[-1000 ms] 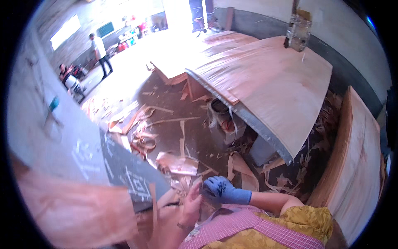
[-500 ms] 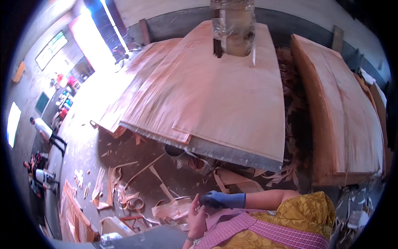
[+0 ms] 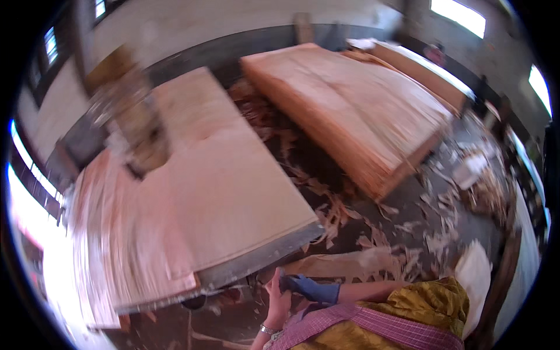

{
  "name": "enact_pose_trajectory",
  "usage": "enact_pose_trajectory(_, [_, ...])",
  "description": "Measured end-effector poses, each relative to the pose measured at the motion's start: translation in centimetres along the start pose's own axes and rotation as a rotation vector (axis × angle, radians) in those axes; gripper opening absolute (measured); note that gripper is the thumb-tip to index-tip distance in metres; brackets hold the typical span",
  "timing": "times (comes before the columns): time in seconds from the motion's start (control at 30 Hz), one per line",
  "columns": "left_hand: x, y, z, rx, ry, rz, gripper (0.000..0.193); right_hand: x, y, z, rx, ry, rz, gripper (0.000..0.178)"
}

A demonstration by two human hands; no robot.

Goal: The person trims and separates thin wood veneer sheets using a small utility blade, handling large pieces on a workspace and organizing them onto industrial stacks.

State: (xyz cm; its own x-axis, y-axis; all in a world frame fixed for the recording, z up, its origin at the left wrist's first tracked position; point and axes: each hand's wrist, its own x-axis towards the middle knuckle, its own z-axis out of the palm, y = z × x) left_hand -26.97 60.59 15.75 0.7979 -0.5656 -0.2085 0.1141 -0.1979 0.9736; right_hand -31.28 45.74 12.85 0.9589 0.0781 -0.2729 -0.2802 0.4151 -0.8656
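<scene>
My left hand (image 3: 278,303) is bare, with a metal band at the wrist. Its fingers point up and bend in against my right hand (image 3: 310,289), which wears a blue glove with a dark front. The two hands meet close before my body, and the gloved fingers are curled. Anything between them is hidden by blur and overlap. Just beyond the hands lies a low stack of thin wood veneer sheets (image 3: 227,192), fanned out at its left side and resting on a grey slab (image 3: 262,256).
A thick veneer stack (image 3: 344,111) stands to the right, another (image 3: 420,70) behind it. A plastic-wrapped post-like thing (image 3: 143,125) rises over the near sheets. Veneer scraps (image 3: 335,219) litter the floor between stacks. A white sack-like thing (image 3: 473,277) is at the right.
The view has swung to the right: the near sheets now sit further left, and the thick stack is nearer the middle. My hands stay together in front of me.
</scene>
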Motion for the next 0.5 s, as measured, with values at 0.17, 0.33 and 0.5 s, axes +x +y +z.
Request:
enact_pose_trajectory(0.17, [5.2, 2.2, 3.6, 0.065, -0.181, 0.015, 0.069, -3.3, -2.6, -9.4, 0.455, 0.476, 0.064, 0.036])
enact_pose_trajectory(0.33, [15.1, -0.4, 6.8, 0.552, -0.18, 0.063, 0.052, -7.7, -5.6, -24.1, -0.131, 0.814, -0.032, 0.025])
enact_pose_trajectory(0.5, [22.4, 0.2, 13.1, 1.042, 0.119, 0.152, 0.055, -11.1, -12.2, -46.0, -1.024, 1.2, -0.008, 0.019])
